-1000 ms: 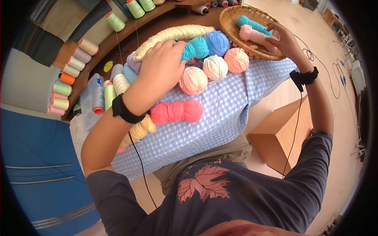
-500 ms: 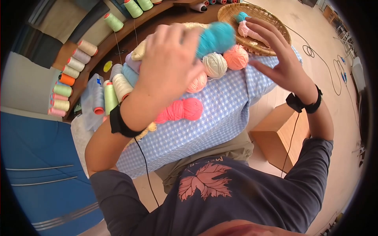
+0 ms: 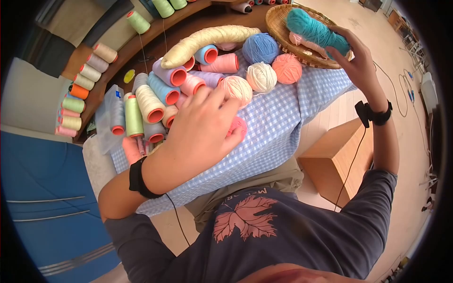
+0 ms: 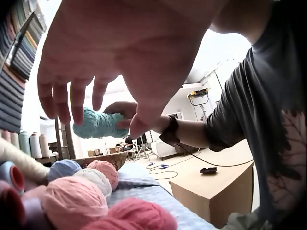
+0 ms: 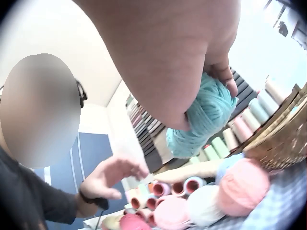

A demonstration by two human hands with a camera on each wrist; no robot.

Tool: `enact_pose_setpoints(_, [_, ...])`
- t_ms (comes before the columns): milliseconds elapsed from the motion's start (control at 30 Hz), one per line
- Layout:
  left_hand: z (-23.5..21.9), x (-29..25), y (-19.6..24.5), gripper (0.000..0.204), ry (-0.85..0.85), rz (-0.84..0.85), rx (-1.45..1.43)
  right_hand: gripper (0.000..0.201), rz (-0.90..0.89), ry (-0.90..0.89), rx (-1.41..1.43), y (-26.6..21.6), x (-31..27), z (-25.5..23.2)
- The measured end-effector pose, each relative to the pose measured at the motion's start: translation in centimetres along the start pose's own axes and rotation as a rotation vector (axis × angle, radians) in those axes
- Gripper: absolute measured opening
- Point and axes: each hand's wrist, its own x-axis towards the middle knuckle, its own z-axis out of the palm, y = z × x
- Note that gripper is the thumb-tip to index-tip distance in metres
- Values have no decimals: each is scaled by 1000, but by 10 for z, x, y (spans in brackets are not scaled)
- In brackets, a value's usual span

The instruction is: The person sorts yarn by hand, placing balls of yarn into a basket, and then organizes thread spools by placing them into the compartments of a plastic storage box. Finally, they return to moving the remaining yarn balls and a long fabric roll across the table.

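The right hand (image 3: 357, 56) pinches one end of a teal yarn skein (image 3: 311, 29), which it holds over the wicker basket (image 3: 278, 23); in the right wrist view thumb and fingers lie around the teal skein (image 5: 206, 115). A pink skein (image 3: 306, 45) lies in the basket, partly behind the teal one. The left hand (image 3: 193, 129) hovers with relaxed fingers over a hot-pink skein (image 3: 238, 127), mostly hidden beneath it, near a pale pink ball (image 3: 237, 89). In the left wrist view the left hand (image 4: 115, 52) has nothing between its fingers.
White (image 3: 261, 78), coral (image 3: 286, 69) and blue (image 3: 261, 48) balls sit left of the basket. Several thread cones (image 3: 150, 104) and a long cream skein (image 3: 207, 41) lie on the checked cloth (image 3: 278, 118). A wooden box (image 3: 330, 158) stands on the floor.
The teal skein has passed from the left hand to the right hand and moved right, over the basket. The left hand has drawn back down towards the hot-pink skein, uncovering thread cones.
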Motion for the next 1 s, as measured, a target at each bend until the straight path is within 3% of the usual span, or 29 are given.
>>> enact_pose_setpoints(67, [5, -10, -4, 53, -100, -15, 7, 41, 295, -117, 146, 32, -5, 10])
enact_pose_setpoints(100, [7, -14, -6, 52, -200, -28, 15, 41, 139, -153, 71, 58, -9, 16])
enact_pose_setpoints(133, [9, -16, -7, 52, -198, -28, 16, 41, 137, -152, 70, 72, -10, 19])
enact_pose_setpoints(333, [17, -20, -12, 55, -240, -26, 28, 45, 347, -252, -126, 97, 3, 28])
enact_pose_setpoints(400, [22, -20, -15, 40, -149, 38, 27, 39, 565, -549, -106, 112, 16, 30])
enact_pose_setpoints(533, [30, -19, -19, 41, -157, 41, 68, 34, 584, -551, -97, 128, 27, 35])
enact_pose_setpoints(633, [21, -16, -17, 56, -299, -11, 38, 31, 636, -572, 65, 127, 36, 28])
enact_pose_setpoints(700, [15, -16, -12, 56, -295, -38, -79, 31, 590, -408, 77, 121, 38, 28])
enact_pose_setpoints(733, [13, -15, -11, 56, -296, -41, -81, 31, 589, -411, 78, 126, 35, 33])
enact_pose_setpoints(800, [12, -15, -7, 57, -156, 8, -134, 34, 460, -247, 193, 139, 23, 47])
enact_pose_setpoints(833, [10, -13, -5, 57, -159, 7, -134, 34, 461, -248, 195, 134, 23, 47])
enact_pose_setpoints(900, [8, -8, 0, 58, -48, -7, -205, 32, 265, -111, -142, 102, 26, 41])
enact_pose_setpoints(967, [10, -1, 1, 58, -7, -13, -233, 26, 271, -137, -29, 29, 33, 33])
enact_pose_setpoints(1000, [12, 3, 2, 58, 32, -19, -263, 29, 246, -239, 296, 6, 34, 36])
